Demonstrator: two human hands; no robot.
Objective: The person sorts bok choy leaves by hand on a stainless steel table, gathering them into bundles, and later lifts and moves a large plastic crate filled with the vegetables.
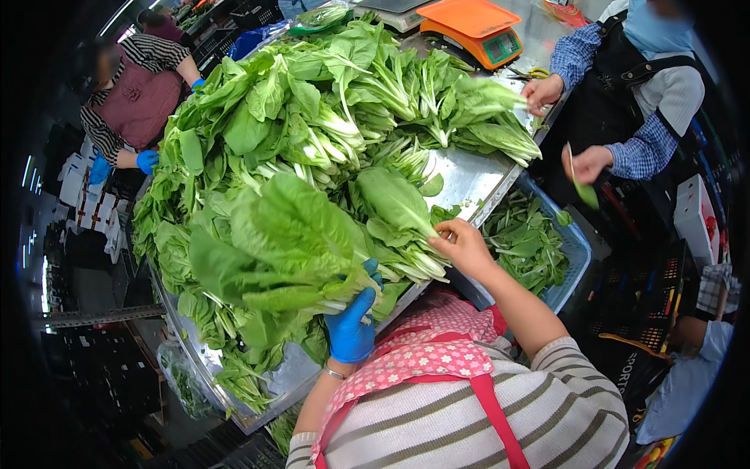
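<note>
My left hand (353, 321), in a blue glove, grips a bunch of leafy greens (281, 246) by the pale stem ends, with the broad leaves fanning out to the left. Bare, my right hand (466, 246) pinches the stem of a single large leaf (394, 199) between thumb and fingers. That leaf lies over more loose greens (419, 261) at the table's near edge. Beyond both hands rises a large heap of the same greens (310, 99), stems and leaves mixed, on a metal table (469, 174).
A blue plastic crate (577, 258) of loose leaves stands below the table's right edge. An orange scale (474, 29) and yellow-handled scissors (538, 73) sit at the far side. One co-worker (633, 94) handles greens at right; another person (140, 99) stands left of the heap.
</note>
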